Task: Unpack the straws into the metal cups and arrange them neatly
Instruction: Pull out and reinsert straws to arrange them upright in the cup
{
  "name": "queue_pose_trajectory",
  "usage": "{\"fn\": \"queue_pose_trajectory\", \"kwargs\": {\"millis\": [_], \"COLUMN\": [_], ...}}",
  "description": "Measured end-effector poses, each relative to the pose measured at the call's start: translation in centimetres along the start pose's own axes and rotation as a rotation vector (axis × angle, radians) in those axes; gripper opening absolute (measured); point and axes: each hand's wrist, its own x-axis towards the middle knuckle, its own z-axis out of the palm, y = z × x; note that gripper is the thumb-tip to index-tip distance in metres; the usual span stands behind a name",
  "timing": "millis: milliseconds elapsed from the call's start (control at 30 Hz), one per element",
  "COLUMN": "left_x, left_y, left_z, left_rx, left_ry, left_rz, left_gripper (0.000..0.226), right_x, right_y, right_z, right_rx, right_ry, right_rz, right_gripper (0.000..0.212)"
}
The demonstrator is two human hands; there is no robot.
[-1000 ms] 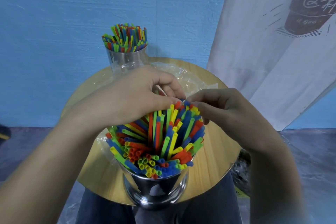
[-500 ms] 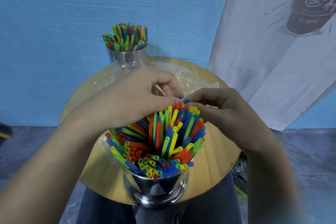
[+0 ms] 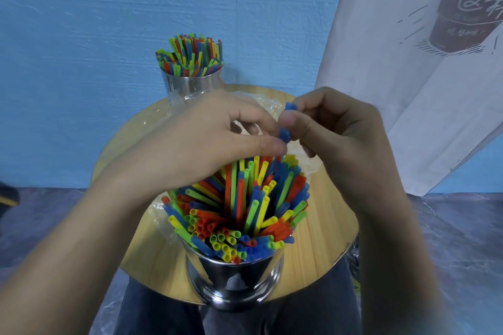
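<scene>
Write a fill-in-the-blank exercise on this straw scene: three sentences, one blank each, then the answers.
1. The held straws, pinched by the right hand, are ____ in colour.
2. The near cup and the far cup both hold straws, which makes ____ filled cups.
3. The wooden table has a ____ top.
Missing words: blue; two; round.

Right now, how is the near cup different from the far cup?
The near cup stands at the table's front edge, the far cup at the back. The near cup's straws splay out messily; the far cup's stand in a tighter bunch. Both are shiny metal, full of colourful straws.
</scene>
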Motion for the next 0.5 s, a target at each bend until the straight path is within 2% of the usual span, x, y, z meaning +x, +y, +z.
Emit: {"fn": "queue_pose_trajectory", "kwargs": {"millis": [100, 200, 333, 400, 500], "left_x": [0.0, 0.0, -0.1, -0.1, -0.1], "left_y": [0.5, 0.4, -0.4, -0.9, -1.3], "left_z": [0.1, -0.1, -1.4, -2.0, -2.4], "left_rx": [-0.011, -0.056, -0.326, -0.508, -0.626], "left_ry": [0.001, 0.046, 0.322, 0.442, 0.534], "left_rz": [0.007, 0.04, 0.007, -0.047, -0.096], "left_gripper": [0.031, 0.017, 0.015, 0.015, 0.014], "right_x": [0.1, 0.0, -0.3, -0.4, -0.5], "right_y": [-0.5, -0.4, 0.5, 0.8, 1.0], "right_z": [0.7, 0.9, 0.4, 0.3, 0.4], "right_rx": [0.043, 0.043, -0.056, -0.062, -0.063], "right_ry": [0.013, 0.033, 0.031, -0.044, -0.094], "right_rz": [-0.011, -0.011, 0.044, 0.073, 0.068], "right_gripper": [0.01, 0.004, 0.016, 0.014, 0.006]}}
